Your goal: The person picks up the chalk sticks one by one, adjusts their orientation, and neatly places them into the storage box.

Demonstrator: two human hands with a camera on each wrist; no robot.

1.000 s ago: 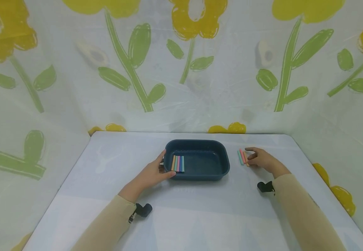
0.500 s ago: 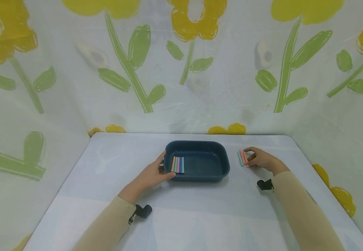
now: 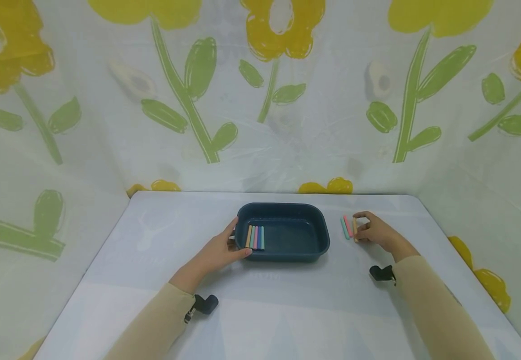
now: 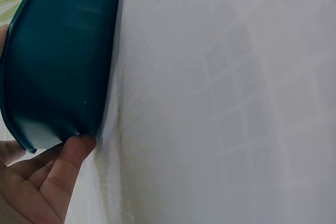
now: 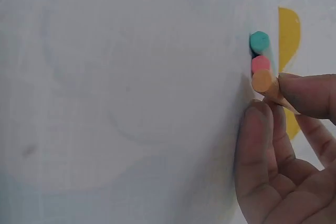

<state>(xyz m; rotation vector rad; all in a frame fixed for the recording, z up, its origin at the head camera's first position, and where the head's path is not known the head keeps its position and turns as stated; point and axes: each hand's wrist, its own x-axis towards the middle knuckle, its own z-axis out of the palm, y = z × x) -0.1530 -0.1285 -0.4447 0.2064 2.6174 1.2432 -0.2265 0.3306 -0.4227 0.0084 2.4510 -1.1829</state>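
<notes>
My left hand [image 3: 217, 250] grips the left end of a dark teal basin [image 3: 296, 239], thumb at its front rim. In the left wrist view, fingers [image 4: 65, 171] press the basin's end wall [image 4: 58, 77]. Inside, at the left, several coloured chalk sticks [image 3: 255, 237] lie side by side. Right of the basin, my right hand [image 3: 377, 234] pinches an orange chalk stick [image 5: 265, 82] between thumb and fingers. Just left of it, a pink chalk stick [image 3: 348, 226] and a green chalk stick [image 3: 344, 228] lie on the table; both show end-on in the right wrist view.
The white table [image 3: 287, 310] carries the basin near its far edge. A flower-printed curtain [image 3: 323, 140] hangs behind and along both sides. A small black camera [image 3: 381, 273] sits at the right wrist, another black camera [image 3: 206, 303] at the left.
My right hand has closed on the orange chalk stick and drawn it slightly right, opening a gap from the pink one. The left hand and basin have stayed put.
</notes>
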